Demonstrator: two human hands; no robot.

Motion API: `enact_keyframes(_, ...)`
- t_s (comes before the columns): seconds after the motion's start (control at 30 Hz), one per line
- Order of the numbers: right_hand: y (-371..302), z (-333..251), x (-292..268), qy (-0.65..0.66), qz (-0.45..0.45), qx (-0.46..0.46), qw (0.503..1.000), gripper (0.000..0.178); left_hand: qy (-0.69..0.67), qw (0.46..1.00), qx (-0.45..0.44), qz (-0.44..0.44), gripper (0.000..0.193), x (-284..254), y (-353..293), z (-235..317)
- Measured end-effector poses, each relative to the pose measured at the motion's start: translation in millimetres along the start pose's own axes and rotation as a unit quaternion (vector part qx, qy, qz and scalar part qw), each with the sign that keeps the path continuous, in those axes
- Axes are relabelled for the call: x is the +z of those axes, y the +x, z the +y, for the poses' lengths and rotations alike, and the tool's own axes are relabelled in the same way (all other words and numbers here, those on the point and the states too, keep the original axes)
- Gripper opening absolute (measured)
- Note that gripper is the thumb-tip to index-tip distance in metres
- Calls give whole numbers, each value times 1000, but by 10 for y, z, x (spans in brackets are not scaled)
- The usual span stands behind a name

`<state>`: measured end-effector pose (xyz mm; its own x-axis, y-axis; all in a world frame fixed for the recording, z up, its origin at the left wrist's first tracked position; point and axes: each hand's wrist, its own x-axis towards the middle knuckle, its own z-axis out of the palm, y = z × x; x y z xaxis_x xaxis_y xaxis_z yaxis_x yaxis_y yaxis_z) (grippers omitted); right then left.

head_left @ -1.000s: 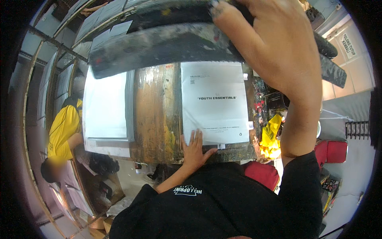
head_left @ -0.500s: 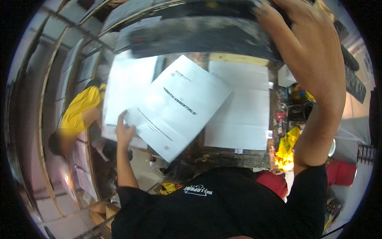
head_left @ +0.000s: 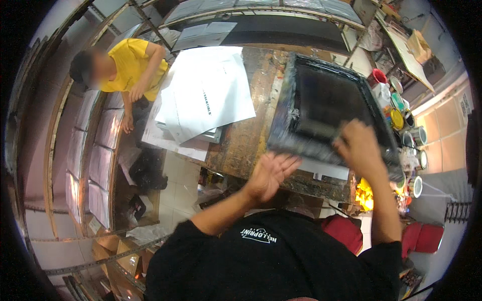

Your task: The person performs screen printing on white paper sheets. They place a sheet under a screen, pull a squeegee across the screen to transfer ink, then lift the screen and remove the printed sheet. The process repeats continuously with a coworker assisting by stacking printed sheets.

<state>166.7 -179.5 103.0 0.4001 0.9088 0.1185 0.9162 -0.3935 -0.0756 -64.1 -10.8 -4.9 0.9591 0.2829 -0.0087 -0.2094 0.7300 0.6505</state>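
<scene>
A dark screen-printing frame [head_left: 329, 105] lies lowered over the right side of the worktable, its near edge blurred. At its near left corner is my left hand [head_left: 272, 176], open, fingers stretched out flat; whether it touches the frame I cannot tell. My right hand [head_left: 360, 149] is over the frame's near right part, fingers bent and smeared by motion, so a grip cannot be made out. To the left, a printed white sheet [head_left: 208, 103] lies askew on a pile of paper. A strip of white paper [head_left: 326, 169] shows under the frame's near edge.
A person in a yellow shirt [head_left: 131, 62] stands at the table's left, by racks of stacked sheets [head_left: 100, 170]. Paint cans [head_left: 417, 135] line the right side. Behind the worktable [head_left: 238, 145] runs a long shelf [head_left: 281, 11]. Red seats [head_left: 423, 238] are at lower right.
The frame, raised under my right hand, has come down over the white paper on the right. My left hand has let go of the printed sheet and moved right. The person in yellow has moved farther back.
</scene>
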Motion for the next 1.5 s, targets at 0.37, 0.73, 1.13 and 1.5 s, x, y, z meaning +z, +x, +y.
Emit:
enact_keyframes(0.37,-920,-200,2467,82,11,23,996,58,-24,905,-288,314,130,-1028,-113,-1107)
enact_keyframes(0.73,2375,2065,2761,47,31,18,998,40,10,846,-305,438,124,-786,-58,-1075)
enact_keyframes(1.13,1810,1650,2569,15,13,47,999,38,67,891,-238,380,116,-666,-345,-986)
enact_keyframes(1.5,-378,-231,307,68,-35,23,997,34,49,992,-72,89,117,-171,-264,-173)
